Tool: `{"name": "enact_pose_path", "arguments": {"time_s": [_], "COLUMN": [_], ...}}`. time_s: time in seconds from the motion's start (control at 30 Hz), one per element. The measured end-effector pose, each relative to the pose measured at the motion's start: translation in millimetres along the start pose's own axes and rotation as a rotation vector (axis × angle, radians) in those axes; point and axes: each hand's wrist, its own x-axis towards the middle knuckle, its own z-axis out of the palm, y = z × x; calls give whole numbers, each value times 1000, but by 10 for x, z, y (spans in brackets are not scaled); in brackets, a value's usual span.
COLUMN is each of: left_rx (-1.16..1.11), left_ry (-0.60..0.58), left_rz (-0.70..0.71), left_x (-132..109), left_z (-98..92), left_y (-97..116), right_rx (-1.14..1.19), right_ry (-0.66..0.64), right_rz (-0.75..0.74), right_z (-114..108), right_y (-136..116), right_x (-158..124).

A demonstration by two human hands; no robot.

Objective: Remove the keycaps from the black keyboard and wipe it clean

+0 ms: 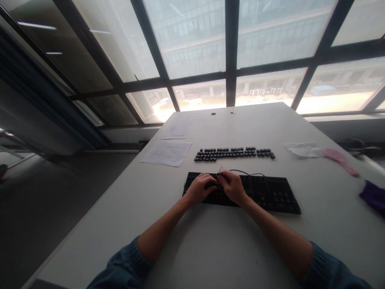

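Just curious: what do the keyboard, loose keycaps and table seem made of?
Keyboard: probably matt plastic, by its even black look.
Keycaps: likely plastic, matt-looking, being small uniform dark blocks.
Table: perhaps satin laminate, smooth white without visible grain; painted board is possible.

The keyboard (pixel 270 192) is looking like hard plastic, mostly dull. The loose keys (pixel 234 153) are looking like smooth plastic too. From where I am standing, the thin wires (pixel 221 167) are shining like metal. The desk (pixel 246 249) is looking flat and smooth, with a soft, dull glow. The sheets (pixel 167 153) are looking like thin, matt paper. The sleeves (pixel 126 259) are bunching in soft, matt cloth, and the purple bundle (pixel 373 196) is looking like cloth too. The big windows (pixel 192 36) are showing smooth glass, catching shiny streaks of light
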Motion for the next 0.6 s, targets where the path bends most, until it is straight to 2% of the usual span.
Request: {"name": "enact_pose_path", "arguments": {"time_s": [0.13, 0.23, 0.33, 0.43, 0.6], "left_rx": [-32, -59, -4, 103, 183], "left_ry": [41, 81, 61, 39, 57], "left_rz": [-52, -71, 10, 89, 103], "left_x": [-13, -19, -15, -8, -15], "left_z": [16, 20, 14, 13, 21], "left_y": [-25, -28, -12, 10, 51], "right_rx": [-45, -74, -54, -63, -67], "right_ry": [-77, 0, 64, 68, 77], "right_rz": [-84, -5, 64, 70, 66], "right_z": [9, 7, 8, 16, 27], "right_y": [-27, -12, 24, 51, 49], "right_x": [-1, 3, 12, 21, 26]}}
